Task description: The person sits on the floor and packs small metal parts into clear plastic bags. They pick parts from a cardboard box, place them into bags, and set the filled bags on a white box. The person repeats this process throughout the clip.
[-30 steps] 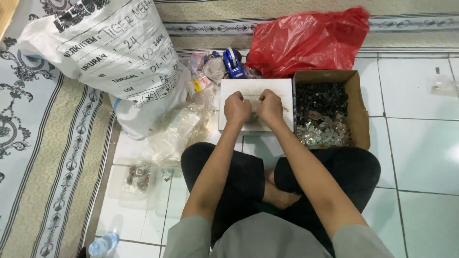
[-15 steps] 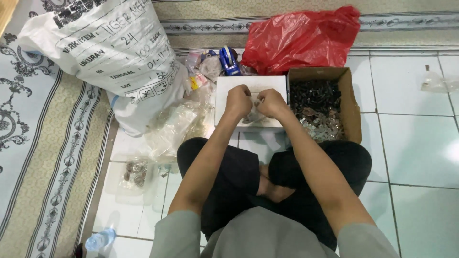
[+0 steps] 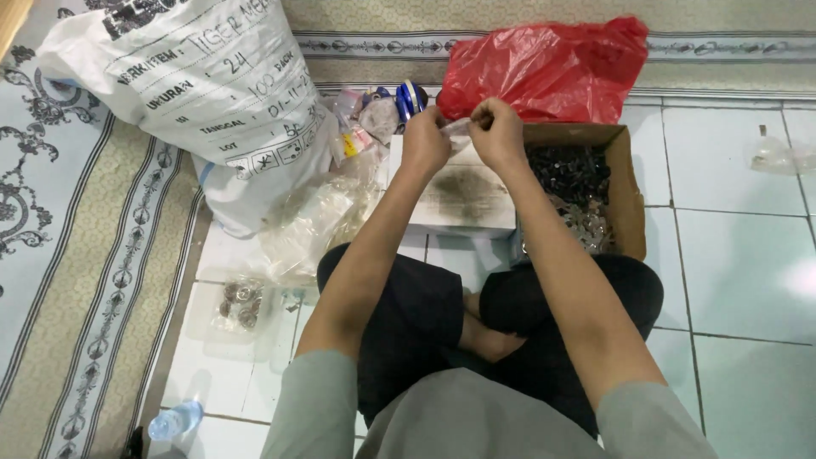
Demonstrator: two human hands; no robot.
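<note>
Pinched between the 2 hands, a small clear bag is held flat, its long side running from 9 to 3 o'clock. The left hand grips its 9 o'clock end and the right hand its 3 o'clock end, both equally near, above the white tray.

A big white sack, a red plastic bag and a water bottle lie around.

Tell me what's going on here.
A person sits cross-legged on the tiled floor. The left hand and right hand pinch a small clear plastic bag between them, above a white box. Beside it, a cardboard box holds small dark metal parts.
</note>
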